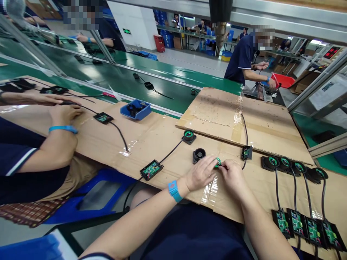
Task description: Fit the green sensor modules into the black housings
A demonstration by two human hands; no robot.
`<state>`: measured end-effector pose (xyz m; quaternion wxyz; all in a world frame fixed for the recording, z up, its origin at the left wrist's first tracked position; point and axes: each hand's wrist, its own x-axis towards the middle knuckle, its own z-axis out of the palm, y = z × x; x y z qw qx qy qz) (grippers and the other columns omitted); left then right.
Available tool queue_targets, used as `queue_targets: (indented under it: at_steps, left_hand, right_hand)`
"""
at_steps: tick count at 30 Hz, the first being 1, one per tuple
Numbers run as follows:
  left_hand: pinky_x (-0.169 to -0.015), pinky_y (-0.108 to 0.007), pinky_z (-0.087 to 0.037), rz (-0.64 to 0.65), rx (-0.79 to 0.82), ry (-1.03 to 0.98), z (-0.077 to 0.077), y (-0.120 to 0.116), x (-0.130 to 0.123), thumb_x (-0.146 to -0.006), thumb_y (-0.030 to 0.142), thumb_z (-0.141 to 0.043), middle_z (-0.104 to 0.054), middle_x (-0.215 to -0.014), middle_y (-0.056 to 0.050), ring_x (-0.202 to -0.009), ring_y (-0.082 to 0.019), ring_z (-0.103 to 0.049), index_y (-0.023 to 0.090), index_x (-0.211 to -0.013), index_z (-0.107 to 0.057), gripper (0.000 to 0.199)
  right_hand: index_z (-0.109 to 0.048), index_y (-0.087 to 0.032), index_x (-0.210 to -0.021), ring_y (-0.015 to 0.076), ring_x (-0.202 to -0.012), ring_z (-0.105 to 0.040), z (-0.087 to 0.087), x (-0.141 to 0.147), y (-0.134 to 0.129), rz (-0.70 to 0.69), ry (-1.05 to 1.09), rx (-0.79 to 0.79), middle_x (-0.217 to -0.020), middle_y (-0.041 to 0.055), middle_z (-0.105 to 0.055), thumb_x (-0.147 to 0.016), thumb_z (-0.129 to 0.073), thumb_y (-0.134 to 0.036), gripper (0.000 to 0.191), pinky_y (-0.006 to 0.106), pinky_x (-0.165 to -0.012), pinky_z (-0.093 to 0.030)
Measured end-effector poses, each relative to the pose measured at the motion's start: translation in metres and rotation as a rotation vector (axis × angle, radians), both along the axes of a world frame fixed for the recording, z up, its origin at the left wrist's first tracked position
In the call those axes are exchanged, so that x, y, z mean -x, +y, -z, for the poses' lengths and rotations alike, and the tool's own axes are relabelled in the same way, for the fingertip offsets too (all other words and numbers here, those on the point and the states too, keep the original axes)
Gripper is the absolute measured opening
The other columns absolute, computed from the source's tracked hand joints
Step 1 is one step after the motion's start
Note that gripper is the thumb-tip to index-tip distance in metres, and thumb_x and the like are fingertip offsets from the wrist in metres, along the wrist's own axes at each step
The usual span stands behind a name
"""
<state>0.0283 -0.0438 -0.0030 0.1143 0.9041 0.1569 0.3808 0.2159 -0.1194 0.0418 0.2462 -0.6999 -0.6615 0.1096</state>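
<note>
You are handling a small green disc (pixel 217 162).
Your left hand (pixel 199 176) is touching its left side, grip unclear; your right hand (pixel 233 176) is pinching the black wire (pixel 222 166) beside it. The disc is staying over the cardboard (pixel 177 171), right of a black cup (pixel 199 154).

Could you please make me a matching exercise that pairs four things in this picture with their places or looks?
Things:
1. Blue bin
2. Nearest wristband
3. Green round board
4. Open round housing

Places or looks:
A. At the fingers of both the left hand and right hand
B. All black, just past the left hand
C. Holding loose black parts
D. Around the left wrist

Pairs: 1-C, 2-D, 3-A, 4-B
</note>
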Motion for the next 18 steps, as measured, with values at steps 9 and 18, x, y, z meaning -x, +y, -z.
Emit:
queue_targets:
  at_steps: [9,18]
  left_hand:
    - [-0.110,-0.049,-0.049,0.016,0.295,0.146,-0.007,-0.006,-0.017,-0.090,0.013,-0.059,-0.054,-0.138,-0.019,-0.129,-0.031,-0.053,0.014,-0.146,-0.037,0.060]
    - [-0.077,-0.043,-0.055,-0.297,0.199,0.304,-0.018,-0.041,0.007,-0.082,0.048,-0.076,-0.062,-0.088,-0.009,-0.087,-0.029,-0.062,0.018,-0.091,-0.057,0.037]
  right_hand:
    - [-0.065,-0.014,-0.109,0.0368,-0.113,-0.057,-0.019,-0.075,0.016,0.535,-0.100,-0.240,-0.113,0.0196,-0.066,-0.086,-0.065,-0.050,0.043,0.052,-0.101,-0.041]
    - [-0.059,-0.014,-0.113,0.0257,-0.087,-0.069,-0.002,-0.099,0.052,0.761,0.506,-0.250,-0.092,0.0109,-0.070,-0.076,-0.070,-0.044,0.049,0.042,-0.083,-0.056]
